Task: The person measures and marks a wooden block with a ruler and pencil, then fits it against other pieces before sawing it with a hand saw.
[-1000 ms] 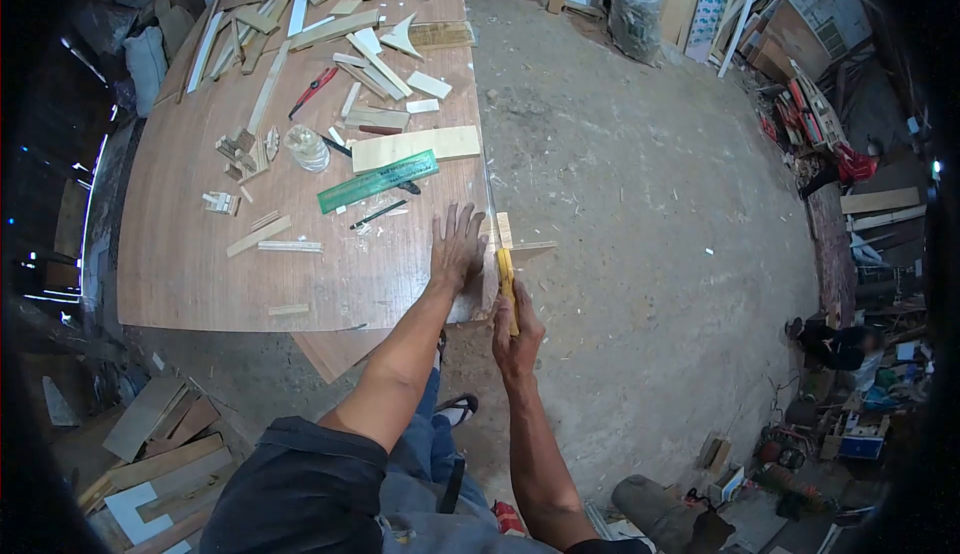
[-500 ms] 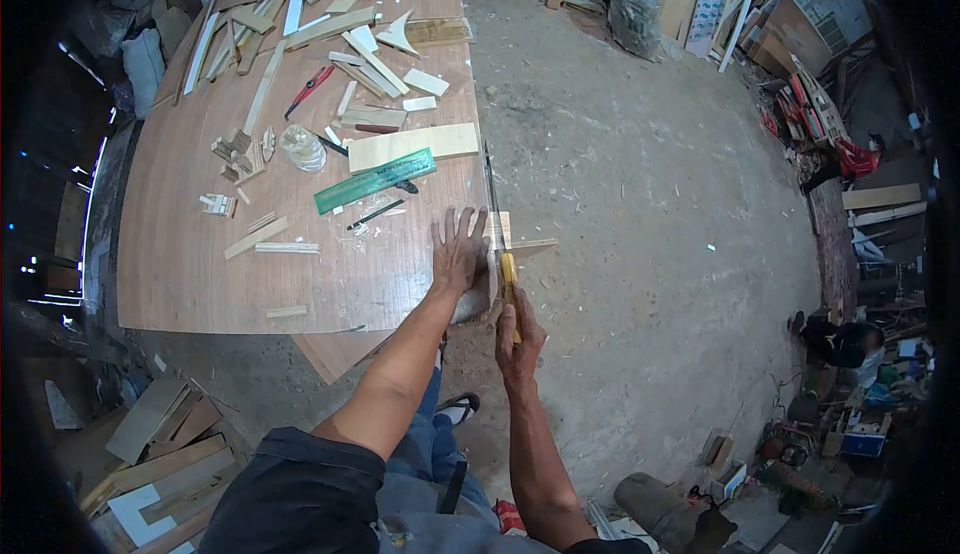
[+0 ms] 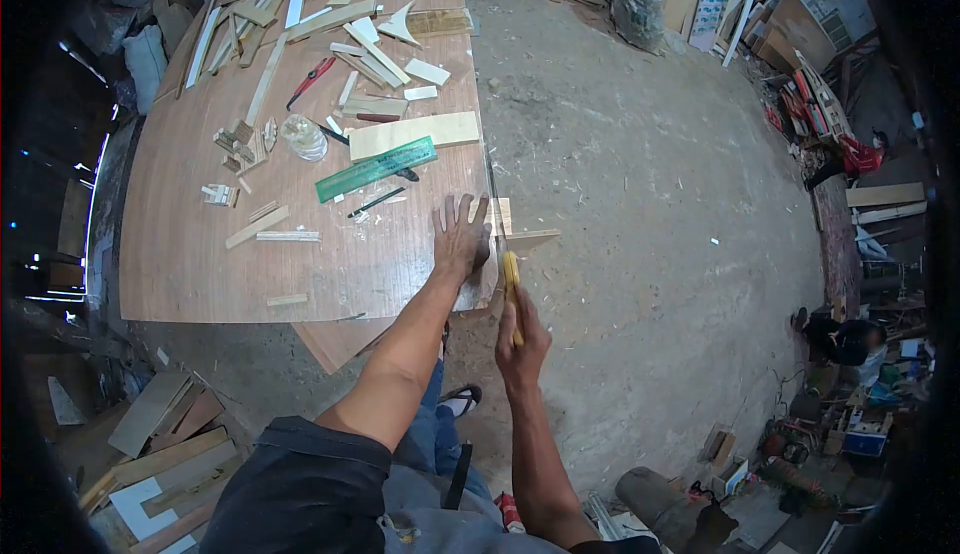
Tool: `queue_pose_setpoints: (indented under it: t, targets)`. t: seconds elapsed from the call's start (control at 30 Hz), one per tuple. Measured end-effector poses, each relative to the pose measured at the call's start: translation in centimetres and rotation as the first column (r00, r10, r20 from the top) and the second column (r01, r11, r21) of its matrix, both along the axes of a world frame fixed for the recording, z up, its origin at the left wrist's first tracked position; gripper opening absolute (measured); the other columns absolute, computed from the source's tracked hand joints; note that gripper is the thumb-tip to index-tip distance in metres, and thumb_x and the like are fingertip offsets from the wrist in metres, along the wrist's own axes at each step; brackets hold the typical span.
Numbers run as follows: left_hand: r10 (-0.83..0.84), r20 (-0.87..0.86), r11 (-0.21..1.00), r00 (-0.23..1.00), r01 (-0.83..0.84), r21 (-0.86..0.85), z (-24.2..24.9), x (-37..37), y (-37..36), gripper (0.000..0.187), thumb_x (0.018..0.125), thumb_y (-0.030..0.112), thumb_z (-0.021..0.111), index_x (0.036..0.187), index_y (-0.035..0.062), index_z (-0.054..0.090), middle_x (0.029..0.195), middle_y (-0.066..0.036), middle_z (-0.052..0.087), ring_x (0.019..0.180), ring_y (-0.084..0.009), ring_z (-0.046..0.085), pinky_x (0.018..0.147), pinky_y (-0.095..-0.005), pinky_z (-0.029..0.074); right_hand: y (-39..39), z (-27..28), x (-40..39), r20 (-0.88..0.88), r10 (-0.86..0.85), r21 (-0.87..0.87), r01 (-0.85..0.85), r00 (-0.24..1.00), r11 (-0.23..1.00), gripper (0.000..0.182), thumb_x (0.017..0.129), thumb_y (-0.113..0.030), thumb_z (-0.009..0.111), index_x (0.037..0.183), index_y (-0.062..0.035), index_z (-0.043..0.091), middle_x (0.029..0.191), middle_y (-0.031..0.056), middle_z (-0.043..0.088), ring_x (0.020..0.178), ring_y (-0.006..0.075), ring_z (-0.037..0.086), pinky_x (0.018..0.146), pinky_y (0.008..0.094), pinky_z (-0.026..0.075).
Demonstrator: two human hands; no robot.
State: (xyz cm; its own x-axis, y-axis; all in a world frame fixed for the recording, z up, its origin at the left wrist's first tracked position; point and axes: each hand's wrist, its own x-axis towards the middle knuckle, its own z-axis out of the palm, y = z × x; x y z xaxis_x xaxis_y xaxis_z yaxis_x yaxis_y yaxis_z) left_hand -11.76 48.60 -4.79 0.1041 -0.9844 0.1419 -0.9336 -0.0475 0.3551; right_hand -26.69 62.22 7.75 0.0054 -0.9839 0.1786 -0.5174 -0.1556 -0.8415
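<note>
My right hand [image 3: 523,339] is closed around the yellow handle [image 3: 513,274] of a hand saw. The saw's thin blade [image 3: 493,184] points away from me along the table's right edge, at a piece of light wood [image 3: 503,216] that sticks out past that edge. My left hand [image 3: 462,239] lies with its fingers spread at the table corner, pressing on the wood just left of the blade. It covers part of the wood. Nearby on the table are a dark pencil [image 3: 376,202], a green ruler-like strip [image 3: 375,169] and a pale board [image 3: 415,136].
The wooden table [image 3: 200,264] carries a clear jar [image 3: 303,138], a red-handled tool [image 3: 311,83] and many wood offcuts [image 3: 370,54] toward its far end. Scrap boards [image 3: 170,464] lie at lower left. Two people, one in dark clothing [image 3: 840,339] and one in red [image 3: 858,157], are at the right.
My right hand and the saw have drawn back slightly toward me relative to the table edge. My left hand stays on the wood. The whole view has shifted a little.
</note>
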Motion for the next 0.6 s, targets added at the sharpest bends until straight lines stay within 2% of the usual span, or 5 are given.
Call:
queue_pose_setpoints:
  t: [0.17,0.3,0.4,0.47,0.6]
  targets:
    - [0.018,-0.011,0.998,1.0,-0.017,0.056,0.5,-0.3,0.2,0.062,0.097,0.031,0.056,0.154,0.0176,0.037,0.15,-0.014,0.038,0.144,-0.0422,0.027,0.115,-0.0636,0.021,2.7,1.3,0.0,-0.016,-0.03,-0.03,0.029,0.999,0.999,0.042,0.097,-0.005,0.06,0.139,-0.0021,0.056,0.091,0.0262,0.069,0.077,0.0312,0.071,0.069,0.0377,0.054]
    - [0.015,-0.002,0.996,1.0,-0.015,0.086,0.7,-0.2,-0.1,0.062,0.098,0.032,0.054,0.155,0.0183,0.036,0.151,-0.013,0.037,0.145,-0.0411,0.027,0.116,-0.0632,0.021,0.9,1.0,0.9,-0.041,-0.043,-0.029,0.042,0.998,0.999,0.042,0.097,-0.006,0.06,0.138,-0.0018,0.057,0.093,0.0269,0.069,0.077,0.0323,0.072,0.069,0.0393,0.054]
    - [0.029,0.006,0.997,1.0,-0.029,0.078,0.9,-0.4,0.3,0.062,0.097,0.032,0.054,0.155,0.0183,0.036,0.151,-0.013,0.037,0.145,-0.0406,0.027,0.116,-0.0626,0.021,-2.7,0.0,2.1,-0.037,-0.033,-0.128,0.028,0.999,0.991,0.041,0.096,-0.006,0.061,0.137,-0.0019,0.057,0.098,0.0273,0.07,0.079,0.033,0.073,0.069,0.0405,0.055]
    - [0.025,0.015,0.997,1.0,-0.026,0.072,0.9,-0.3,0.0,0.062,0.097,0.032,0.054,0.155,0.0182,0.037,0.151,-0.013,0.038,0.145,-0.0404,0.027,0.116,-0.0622,0.02,-2.2,0.6,1.9,-0.044,-0.021,-0.143,0.015,0.999,0.99,0.039,0.096,-0.007,0.061,0.135,-0.0018,0.059,0.1,0.0274,0.07,0.079,0.0367,0.073,0.067,0.0411,0.055]
    - [0.021,0.008,0.999,1.0,-0.022,0.042,0.0,0.0,-0.3,0.061,0.097,0.031,0.055,0.153,0.0169,0.039,0.15,-0.013,0.039,0.145,-0.0414,0.027,0.116,-0.0624,0.021,1.7,2.3,0.5,0.061,-0.047,-0.008,0.047,0.997,0.999,0.038,0.096,-0.007,0.061,0.134,-0.0005,0.059,0.101,0.0286,0.069,0.081,0.0404,0.072,0.067,0.0404,0.055]
